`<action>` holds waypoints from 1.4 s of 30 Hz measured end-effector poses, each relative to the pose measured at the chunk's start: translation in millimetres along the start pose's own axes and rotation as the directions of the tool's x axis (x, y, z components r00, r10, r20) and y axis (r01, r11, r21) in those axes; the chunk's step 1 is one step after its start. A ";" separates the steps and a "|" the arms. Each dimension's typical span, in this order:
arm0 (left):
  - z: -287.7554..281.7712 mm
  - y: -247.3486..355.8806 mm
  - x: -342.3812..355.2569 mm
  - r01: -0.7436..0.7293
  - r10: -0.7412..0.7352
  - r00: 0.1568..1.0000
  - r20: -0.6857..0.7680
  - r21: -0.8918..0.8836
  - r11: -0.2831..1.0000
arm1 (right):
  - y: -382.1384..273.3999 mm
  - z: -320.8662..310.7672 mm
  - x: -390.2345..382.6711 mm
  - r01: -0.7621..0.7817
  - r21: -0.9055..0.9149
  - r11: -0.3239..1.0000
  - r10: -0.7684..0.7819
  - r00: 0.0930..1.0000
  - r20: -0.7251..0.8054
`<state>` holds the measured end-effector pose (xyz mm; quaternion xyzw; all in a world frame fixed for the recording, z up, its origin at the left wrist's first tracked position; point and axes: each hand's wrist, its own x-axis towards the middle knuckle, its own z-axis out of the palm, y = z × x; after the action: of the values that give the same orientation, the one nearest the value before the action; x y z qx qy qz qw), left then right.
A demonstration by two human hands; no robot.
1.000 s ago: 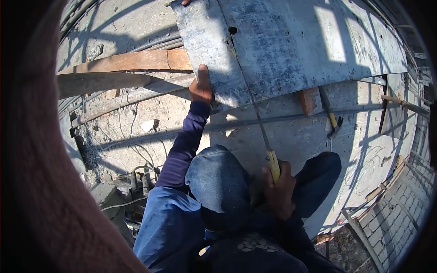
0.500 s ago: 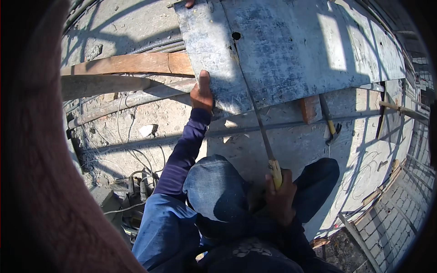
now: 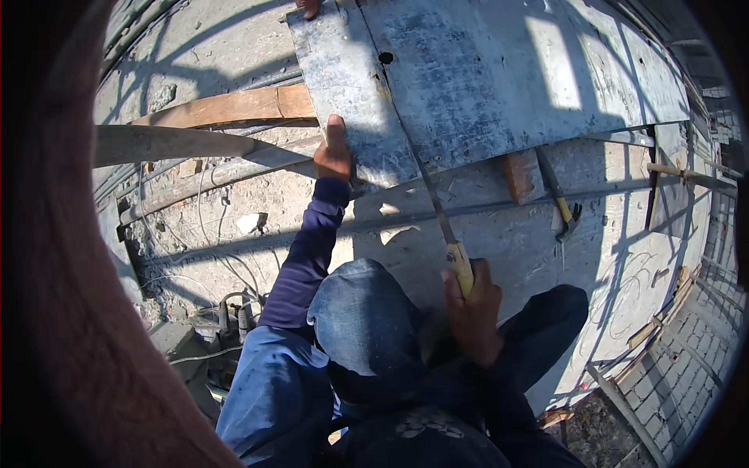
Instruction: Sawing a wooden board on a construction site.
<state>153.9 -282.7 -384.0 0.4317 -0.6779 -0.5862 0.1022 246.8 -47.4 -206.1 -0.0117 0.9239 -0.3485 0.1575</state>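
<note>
A handsaw (image 3: pixel 436 203) crosses the near edge of a grey, weathered board (image 3: pixel 460 93), its blade in line with a long dark cut. My right hand (image 3: pixel 476 313) is closed around the saw's pale yellow handle (image 3: pixel 460 269). On the near left corner of the board, my left hand (image 3: pixel 333 156) grips the edge, thumb on top and fingers hidden underneath. The narrow strip (image 3: pixel 347 86) left of the cut lies under that thumb. A round hole (image 3: pixel 386 58) sits on the cut line.
Another person's fingers (image 3: pixel 310 8) touch the board's far left corner. A wooden block (image 3: pixel 521 178) and a hammer (image 3: pixel 568 214) lie by its near edge. Planks (image 3: pixel 226 107), pipes (image 3: pixel 234 173) and loose cables (image 3: pixel 242 273) are at left. A block wall (image 3: pixel 671 374) stands at right.
My right hand and the saw have moved forward, away from my body, along the cut. My left hand keeps its grip on the board. The whole view has shifted slightly.
</note>
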 end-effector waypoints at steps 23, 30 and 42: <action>-40.1 -52.6 7.3 -0.550 0.520 0.833 0.191 0.391 0.738 | -33.4 18.3 42.7 -0.108 0.131 0.985 0.099 0.992 0.074; -26.8 -42.6 25.4 -0.632 0.628 0.762 0.157 0.389 0.670 | -35.4 25.9 57.1 -0.070 0.168 0.983 0.065 0.997 0.034; -17.7 -26.2 22.4 -0.222 0.216 0.974 0.063 0.120 0.968 | -12.3 31.6 41.6 -0.052 0.147 0.988 0.047 0.998 0.034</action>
<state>163.9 -309.5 -410.2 0.3452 -0.7595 -0.5377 0.1218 215.6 -82.4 -232.2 0.0177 0.8931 -0.4117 0.1807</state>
